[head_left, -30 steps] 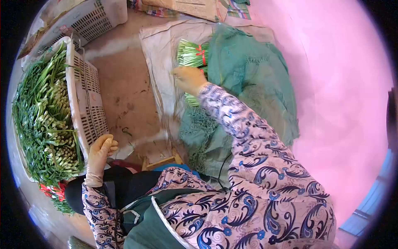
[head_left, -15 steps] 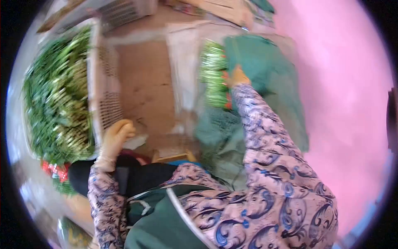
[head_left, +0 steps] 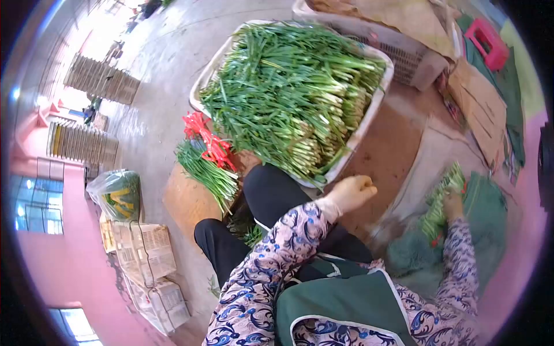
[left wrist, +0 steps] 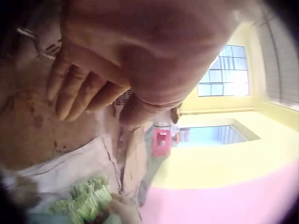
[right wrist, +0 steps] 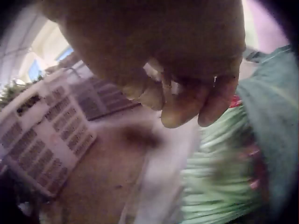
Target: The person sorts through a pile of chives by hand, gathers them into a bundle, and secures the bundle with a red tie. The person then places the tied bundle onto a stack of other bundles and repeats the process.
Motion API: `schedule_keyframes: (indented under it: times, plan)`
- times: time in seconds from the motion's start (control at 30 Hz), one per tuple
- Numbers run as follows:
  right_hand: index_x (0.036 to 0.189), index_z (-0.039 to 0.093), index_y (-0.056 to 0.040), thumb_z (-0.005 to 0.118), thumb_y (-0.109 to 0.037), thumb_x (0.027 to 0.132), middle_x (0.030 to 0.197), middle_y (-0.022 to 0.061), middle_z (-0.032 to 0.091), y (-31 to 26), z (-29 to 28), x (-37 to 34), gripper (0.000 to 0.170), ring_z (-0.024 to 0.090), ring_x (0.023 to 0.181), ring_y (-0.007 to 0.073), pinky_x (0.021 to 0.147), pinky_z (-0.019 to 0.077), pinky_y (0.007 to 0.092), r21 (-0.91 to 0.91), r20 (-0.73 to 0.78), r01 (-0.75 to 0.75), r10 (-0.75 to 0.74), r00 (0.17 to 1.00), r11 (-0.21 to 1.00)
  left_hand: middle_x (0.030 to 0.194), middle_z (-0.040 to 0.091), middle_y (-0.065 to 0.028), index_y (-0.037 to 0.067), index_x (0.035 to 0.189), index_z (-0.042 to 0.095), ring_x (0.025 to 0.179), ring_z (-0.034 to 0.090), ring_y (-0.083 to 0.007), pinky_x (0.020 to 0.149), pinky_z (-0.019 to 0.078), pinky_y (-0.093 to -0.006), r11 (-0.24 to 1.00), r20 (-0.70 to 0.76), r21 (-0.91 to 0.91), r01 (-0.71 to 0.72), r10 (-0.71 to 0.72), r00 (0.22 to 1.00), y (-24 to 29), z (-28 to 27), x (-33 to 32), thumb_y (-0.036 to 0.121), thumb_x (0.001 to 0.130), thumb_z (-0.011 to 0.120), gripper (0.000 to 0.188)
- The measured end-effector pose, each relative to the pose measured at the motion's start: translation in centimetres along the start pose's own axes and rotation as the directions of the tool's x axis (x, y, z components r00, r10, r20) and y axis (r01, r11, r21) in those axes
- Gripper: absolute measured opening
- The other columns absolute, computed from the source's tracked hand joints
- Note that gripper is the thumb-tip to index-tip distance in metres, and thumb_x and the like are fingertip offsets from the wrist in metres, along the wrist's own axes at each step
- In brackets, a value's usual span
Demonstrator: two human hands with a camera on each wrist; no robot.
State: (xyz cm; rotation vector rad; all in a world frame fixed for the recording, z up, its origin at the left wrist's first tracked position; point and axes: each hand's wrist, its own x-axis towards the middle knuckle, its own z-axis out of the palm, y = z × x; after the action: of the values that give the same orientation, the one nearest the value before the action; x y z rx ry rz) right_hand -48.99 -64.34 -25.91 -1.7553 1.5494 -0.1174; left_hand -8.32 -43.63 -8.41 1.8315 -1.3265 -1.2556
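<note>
My left hand (head_left: 349, 195), in a pale glove, hangs beside a white crate (head_left: 384, 72); its fingers curl loosely around nothing. The crate is heaped with long-leaved green vegetables (head_left: 294, 98), their pale cut ends facing right. My right hand (head_left: 453, 205) is over tied bundles of green stalks (head_left: 435, 213), right by the edge of a green mesh cloth (head_left: 485, 202). In the right wrist view its fingers (right wrist: 180, 109) are bent with nothing seen between them, and the bundles (right wrist: 219, 172) show red ties. The cloth hides the leafy ends of these bundles.
Red ties (head_left: 210, 141) lie on another bunch of greens (head_left: 202, 167) left of my knees. Behind the full crate is a second crate (head_left: 404, 57) with brown sacking on it. A pink stool (head_left: 487, 45) stands far right. Stacked crates (head_left: 153, 259) stand at left.
The head view has swung left, bringing the full crate to the middle. My right hand has stayed about the bundles at the cloth's edge; my left hand is still without anything in it.
</note>
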Motion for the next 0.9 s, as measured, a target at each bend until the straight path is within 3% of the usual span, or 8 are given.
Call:
schedule_keyframes:
  times: [0.1,0.23,0.43,0.57,0.63,0.7,0.8,0.9]
  plan:
    - [0.114,0.062,-0.0021,0.055,-0.001,0.083,0.088,0.0050,0.065,-8.8,4.4,-4.6,0.031,0.057,0.066,0.0113,0.060,0.0477,0.0255,0.400,0.214,0.026,-0.122,0.969,0.916,0.112,0.067,-0.0158,0.000,0.120,0.060,0.104,0.064,-0.0260,0.091,0.0490,-0.0343,0.995,-0.040,-0.088,-0.051,0.048,0.998,1.7,-0.4,-2.9,0.031,0.094,0.060,0.040]
    - [0.117,0.063,-0.0065,0.058,-0.005,0.086,0.086,0.0065,0.067,-20.6,7.9,-10.5,0.032,0.062,0.073,0.0132,0.067,0.0506,0.0276,0.392,0.367,0.235,-0.385,0.847,0.890,0.114,0.067,-0.0123,0.000,0.128,0.054,0.106,0.063,-0.0178,0.093,0.0486,-0.0297,0.951,-0.070,-0.304,-0.058,0.038,0.997,4.7,-3.6,-8.4,0.022,0.096,0.059,0.039]
    - [0.114,0.064,-0.0065,0.060,-0.006,0.087,0.089,0.0093,0.068,-33.9,7.1,-13.5,0.028,0.066,0.079,0.0166,0.075,0.0517,0.0287,0.406,0.300,0.569,-0.693,0.655,0.715,0.113,0.067,-0.0097,-0.002,0.129,0.054,0.106,0.062,-0.0160,0.095,0.0484,-0.0294,0.889,-0.431,-0.412,-0.200,0.003,0.903,3.6,-6.6,-16.4,0.012,0.098,0.056,0.034]
    - [0.115,0.064,-0.0040,0.056,-0.001,0.090,0.082,0.0031,0.064,-38.0,8.1,-12.5,0.027,0.059,0.070,0.0085,0.064,0.0494,0.0224,0.615,0.281,0.517,-0.778,0.561,0.595,0.109,0.067,-0.0140,-0.006,0.123,0.057,0.101,0.064,-0.0180,0.091,0.0515,-0.0311,0.738,-0.664,-0.568,-0.363,-0.150,0.733,-0.7,-7.8,-22.1,0.011,0.099,0.054,0.030]
    - [0.118,0.062,-0.0036,0.051,-0.001,0.093,0.081,0.0015,0.061,-41.5,7.2,-14.2,0.027,0.055,0.066,0.0064,0.060,0.0458,0.0200,0.677,0.358,0.325,-0.681,0.638,0.660,0.105,0.068,-0.0152,-0.006,0.120,0.058,0.097,0.066,-0.0191,0.089,0.0530,-0.0315,0.746,-0.748,-0.566,-0.352,-0.285,0.599,-4.1,-7.9,-25.3,0.011,0.099,0.054,0.028]
    - [0.117,0.062,-0.0022,0.051,-0.002,0.093,0.081,0.0021,0.062,-44.9,7.2,-15.6,0.026,0.055,0.067,0.0069,0.062,0.0462,0.0207,0.682,0.296,0.419,-0.750,0.591,0.599,0.099,0.070,-0.0144,-0.006,0.116,0.061,0.089,0.068,-0.0187,0.083,0.0546,-0.0301,0.770,-0.795,-0.556,-0.312,-0.384,0.469,-8.4,-7.2,-28.7,0.010,0.098,0.053,0.025]
    - [0.115,0.062,0.0005,0.053,-0.002,0.091,0.084,0.0044,0.064,-51.4,7.3,-19.8,0.025,0.057,0.069,0.0089,0.064,0.0477,0.0226,0.646,0.296,0.537,-0.826,0.479,0.543,0.096,0.071,-0.0126,-0.002,0.114,0.062,0.080,0.067,-0.0142,0.072,0.0529,-0.0249,0.683,-0.763,-0.645,-0.344,-0.546,0.346,-15.5,-5.0,-33.3,0.012,0.097,0.055,0.023]
    - [0.115,0.062,0.0011,0.058,-0.005,0.089,0.087,0.0051,0.065,-57.8,10.8,-24.2,0.027,0.060,0.073,0.0107,0.068,0.0494,0.0243,0.571,0.472,0.605,-0.825,0.310,0.554,0.090,0.069,-0.0089,0.001,0.113,0.062,0.071,0.065,-0.0124,0.062,0.0494,-0.0227,0.336,-0.452,-0.838,-0.431,-0.869,0.202,-24.2,-3.5,-35.5,0.021,0.093,0.061,0.028]
